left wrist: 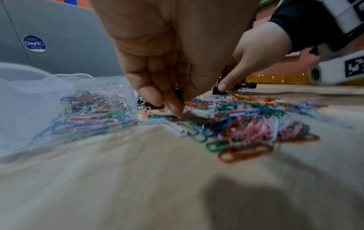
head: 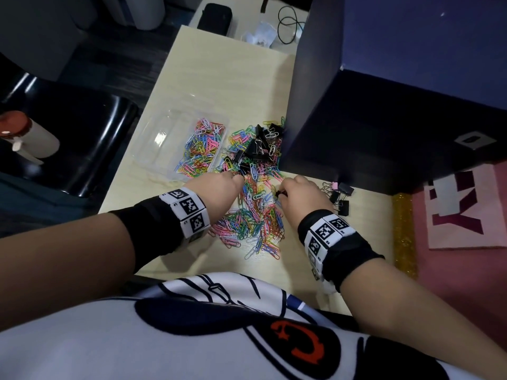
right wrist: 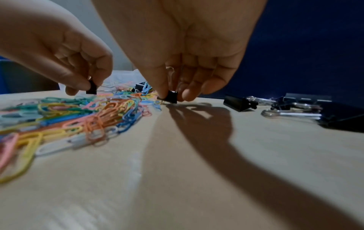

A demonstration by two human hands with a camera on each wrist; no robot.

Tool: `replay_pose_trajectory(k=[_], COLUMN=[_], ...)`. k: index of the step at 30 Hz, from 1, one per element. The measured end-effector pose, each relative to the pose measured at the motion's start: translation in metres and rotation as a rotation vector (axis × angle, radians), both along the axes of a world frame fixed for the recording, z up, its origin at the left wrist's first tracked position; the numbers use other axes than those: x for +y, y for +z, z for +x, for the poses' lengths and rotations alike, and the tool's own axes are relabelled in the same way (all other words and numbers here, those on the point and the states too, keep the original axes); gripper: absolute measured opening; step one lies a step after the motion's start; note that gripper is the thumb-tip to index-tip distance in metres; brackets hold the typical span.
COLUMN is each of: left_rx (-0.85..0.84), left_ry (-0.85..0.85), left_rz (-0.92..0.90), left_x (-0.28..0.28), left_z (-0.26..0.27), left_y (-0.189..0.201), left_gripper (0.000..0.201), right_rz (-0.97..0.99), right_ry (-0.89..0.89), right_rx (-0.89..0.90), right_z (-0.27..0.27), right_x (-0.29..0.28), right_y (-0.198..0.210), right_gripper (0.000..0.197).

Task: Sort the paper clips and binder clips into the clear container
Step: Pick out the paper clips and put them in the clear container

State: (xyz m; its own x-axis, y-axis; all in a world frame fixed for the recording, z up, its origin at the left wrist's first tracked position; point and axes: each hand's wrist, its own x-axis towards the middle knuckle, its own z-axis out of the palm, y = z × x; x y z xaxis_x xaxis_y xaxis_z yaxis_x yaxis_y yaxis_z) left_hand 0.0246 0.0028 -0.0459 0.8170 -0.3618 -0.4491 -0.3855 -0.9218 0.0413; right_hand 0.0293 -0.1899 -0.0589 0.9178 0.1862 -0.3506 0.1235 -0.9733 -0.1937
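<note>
**A:** Head view has both hands down in the loose pile of paper clips (head: 255,212) on the table (head: 225,75). Right hand (head: 299,194) is pinching a small black binder clip (right wrist: 171,96) between thumb and fingertips, right at the pile's edge on that hand's side.

**B:** Which way's it pointing?

**A:** From the right wrist cam the black body sits low, just at the tabletop, and its wire handle sticks up into the palm, so the long axis is roughly upright.

**B:** And the left hand (head: 216,187)?

**A:** Also pinching a second black binder clip (right wrist: 91,89). Its body hangs below the fingertips and a wire loop trails off sideways toward the right hand. It's just above the clips.

**B:** Where's the clear container (head: 153,144)?

**A:** Just beyond the left hand, on its outer side, long axis running away from the person. The compartment nearest the pile is full of coloured clips (head: 201,149). A few more sorted binder clips (head: 340,196) lie just outside the right hand.
</note>
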Motion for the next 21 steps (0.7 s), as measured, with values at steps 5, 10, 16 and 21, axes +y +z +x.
replay_pose_trajectory(k=[5,10,16,21], left_rx=[-0.054,-0.016,0.017,0.028], left_ry=[0.007,0.011,0.2,0.015], left_rz=[-0.069,-0.272,-0.677,-0.375], left_x=[-0.009,-0.035,-0.063,-0.041], left_z=[0.005,0.019,0.024,0.016], left_y=[0.014,0.022,0.027,0.021], left_gripper=[0.02,0.02,0.035,0.048], right_rz=[0.05,0.044,0.179,0.151], right_ry=[-0.164,-0.337,-0.613,-0.352], right_rx=[-0.002,-0.002,-0.13,0.096], right_z=[-0.002,-0.002,-0.012,-0.022], right_x=[-0.01,-0.031,-0.044,-0.031], right_y=[0.009,0.022,0.035,0.03], right_gripper=[0.033,0.023,0.035,0.05])
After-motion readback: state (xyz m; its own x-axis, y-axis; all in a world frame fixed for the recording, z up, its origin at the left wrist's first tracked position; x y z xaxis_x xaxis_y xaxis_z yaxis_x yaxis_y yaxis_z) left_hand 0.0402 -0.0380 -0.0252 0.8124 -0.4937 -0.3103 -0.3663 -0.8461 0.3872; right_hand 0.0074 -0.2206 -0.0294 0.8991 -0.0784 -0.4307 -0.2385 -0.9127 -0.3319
